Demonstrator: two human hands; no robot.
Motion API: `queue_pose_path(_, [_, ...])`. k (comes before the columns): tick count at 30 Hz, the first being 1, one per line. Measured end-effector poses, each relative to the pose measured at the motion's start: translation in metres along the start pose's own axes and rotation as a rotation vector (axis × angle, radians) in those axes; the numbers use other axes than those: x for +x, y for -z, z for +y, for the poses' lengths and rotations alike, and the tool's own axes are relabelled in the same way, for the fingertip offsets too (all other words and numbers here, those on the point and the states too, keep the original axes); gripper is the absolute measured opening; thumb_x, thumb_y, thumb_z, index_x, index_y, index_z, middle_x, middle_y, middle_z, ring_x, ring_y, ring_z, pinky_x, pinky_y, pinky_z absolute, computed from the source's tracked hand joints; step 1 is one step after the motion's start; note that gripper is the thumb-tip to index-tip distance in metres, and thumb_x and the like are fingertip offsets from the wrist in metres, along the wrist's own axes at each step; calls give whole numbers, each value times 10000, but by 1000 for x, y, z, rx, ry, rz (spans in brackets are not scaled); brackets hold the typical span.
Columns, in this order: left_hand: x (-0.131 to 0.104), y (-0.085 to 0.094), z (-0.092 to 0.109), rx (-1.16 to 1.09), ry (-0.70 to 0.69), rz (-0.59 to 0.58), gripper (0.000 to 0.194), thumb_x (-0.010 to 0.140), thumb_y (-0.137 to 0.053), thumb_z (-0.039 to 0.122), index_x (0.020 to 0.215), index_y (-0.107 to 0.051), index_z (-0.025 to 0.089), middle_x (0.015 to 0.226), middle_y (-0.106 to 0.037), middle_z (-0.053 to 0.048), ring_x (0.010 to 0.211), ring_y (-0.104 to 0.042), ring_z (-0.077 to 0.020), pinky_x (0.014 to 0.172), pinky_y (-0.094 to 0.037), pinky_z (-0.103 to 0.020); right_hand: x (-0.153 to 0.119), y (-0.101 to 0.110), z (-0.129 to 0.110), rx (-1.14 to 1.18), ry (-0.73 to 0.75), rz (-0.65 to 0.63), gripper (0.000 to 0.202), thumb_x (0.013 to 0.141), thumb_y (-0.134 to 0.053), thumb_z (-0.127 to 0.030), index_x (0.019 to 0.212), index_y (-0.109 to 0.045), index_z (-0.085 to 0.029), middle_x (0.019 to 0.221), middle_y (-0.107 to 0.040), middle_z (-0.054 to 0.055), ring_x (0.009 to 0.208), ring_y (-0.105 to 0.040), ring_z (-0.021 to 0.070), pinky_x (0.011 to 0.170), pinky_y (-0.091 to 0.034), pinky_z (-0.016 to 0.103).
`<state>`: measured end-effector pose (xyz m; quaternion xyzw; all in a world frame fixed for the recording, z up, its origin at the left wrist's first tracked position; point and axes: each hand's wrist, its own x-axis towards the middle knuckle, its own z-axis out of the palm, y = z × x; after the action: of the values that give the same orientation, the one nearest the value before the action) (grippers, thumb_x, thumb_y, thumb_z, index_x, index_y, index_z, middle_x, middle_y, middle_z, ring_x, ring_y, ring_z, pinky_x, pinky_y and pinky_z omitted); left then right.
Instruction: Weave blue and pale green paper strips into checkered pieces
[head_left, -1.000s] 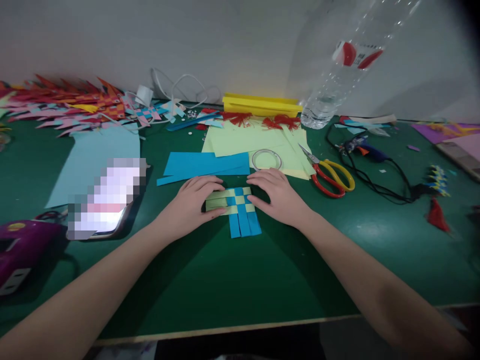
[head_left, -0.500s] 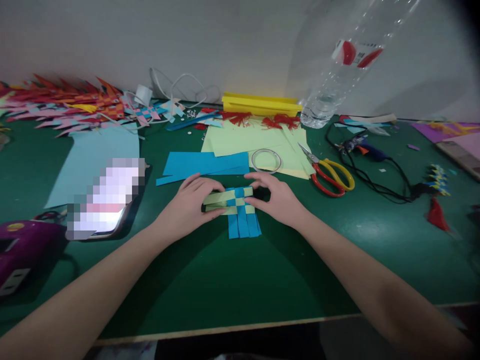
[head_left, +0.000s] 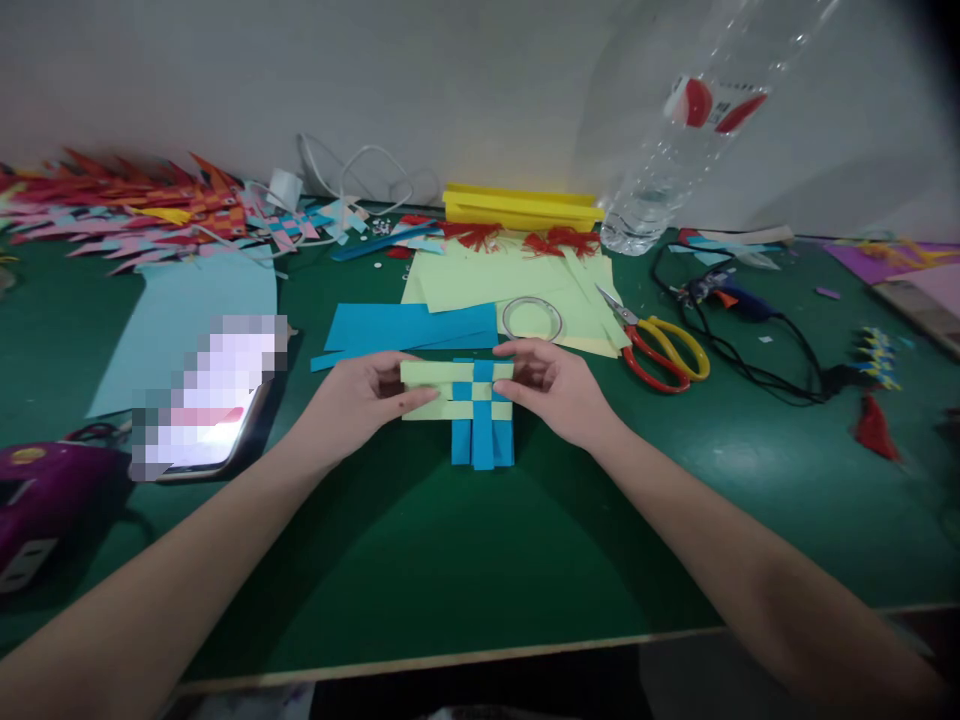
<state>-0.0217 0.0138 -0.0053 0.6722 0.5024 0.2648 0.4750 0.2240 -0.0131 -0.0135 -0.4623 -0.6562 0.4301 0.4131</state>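
Observation:
A piece of woven paper strips (head_left: pixel 482 392) is held between my hands, with blue and pale green squares crossing in a checked patch. Its green ends point left and its blue ends hang toward me. My left hand (head_left: pixel 360 400) is closed on the green strips, thumb in front and fingers behind. My right hand (head_left: pixel 559 390) pinches the right edge of the weave, thumb on its face. Just behind lie blue paper strips (head_left: pixel 409 328) and a silvery ring (head_left: pixel 532 320).
Scissors (head_left: pixel 652 350) with red and yellow handles lie right, near a glue gun (head_left: pixel 739 297) and its black cord. A phone (head_left: pixel 217 400) and purple device (head_left: pixel 52 505) are left. Pale green sheets (head_left: pixel 450 280), a yellow folded paper (head_left: pixel 523 208) and a plastic bottle (head_left: pixel 645 210) stand behind.
The woven piece now lies flatter toward me, its green strips straightened and spread at the left. My left hand has shifted left along them; the right keeps its pinch.

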Motion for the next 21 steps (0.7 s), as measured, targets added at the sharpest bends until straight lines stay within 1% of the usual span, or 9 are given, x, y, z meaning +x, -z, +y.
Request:
queue_pose_path(2, [-1,-1,-1,-62,7,14,353,716,-719,453,974,-665,218,950,-710,-40,847,-670,-223,737,-538,-327,0,-1,0,59,-17,-10,366,777,-669,-353,1109,-581,-225,826,-587,-3,739,-612,129,698,-569,313])
queue_pose_path(4, [-1,-2,-2,-101,5,39,363,711,-725,444,983,-671,209,975,-710,-50,886,-667,-237,796,-536,-364,0,-1,-2,147,-68,-52,407,779,-661,-373,1146,-548,-239,893,-623,13,759,-642,148,670,-593,324])
queue_pose_path(7, [0,-2,-3,-120,18,55,371,704,-734,429,987,-672,196,973,-710,-64,887,-666,-250,815,-534,-398,-1,-3,-6,254,-151,-136,493,780,-655,-382,1227,-473,-277,993,-654,28,782,-682,175,606,-618,321])
queue_pose_path(10, [0,-1,-2,-148,38,51,368,704,-740,406,994,-668,190,964,-710,-69,884,-666,-251,817,-535,-407,-3,-5,-8,278,-164,-180,565,777,-663,-364,1282,-420,-294,945,-677,17,769,-697,183,589,-623,313])
queue_pose_path(14, [0,-3,0,-180,39,53,358,703,-744,397,981,-667,185,966,-708,-69,876,-665,-241,804,-541,-386,-5,-6,-10,265,-140,-164,647,797,-644,-352,1360,-331,-302,871,-681,1,743,-696,179,597,-613,316])
queue_pose_path(16, [0,-4,-1,-204,40,53,346,704,-746,393,972,-663,190,961,-709,-61,864,-668,-231,788,-547,-364,-6,-7,-11,256,-131,-149,667,798,-642,-353,1376,-312,-304,844,-676,-5,737,-693,177,601,-607,315])
queue_pose_path(21, [1,-4,-1,-274,34,51,386,715,-747,369,1041,-626,202,981,-703,-53,871,-669,-213,784,-548,-333,-5,-6,-10,252,-113,-139,567,804,-635,-353,1315,-397,-289,858,-692,3,769,-695,186,646,-605,336])
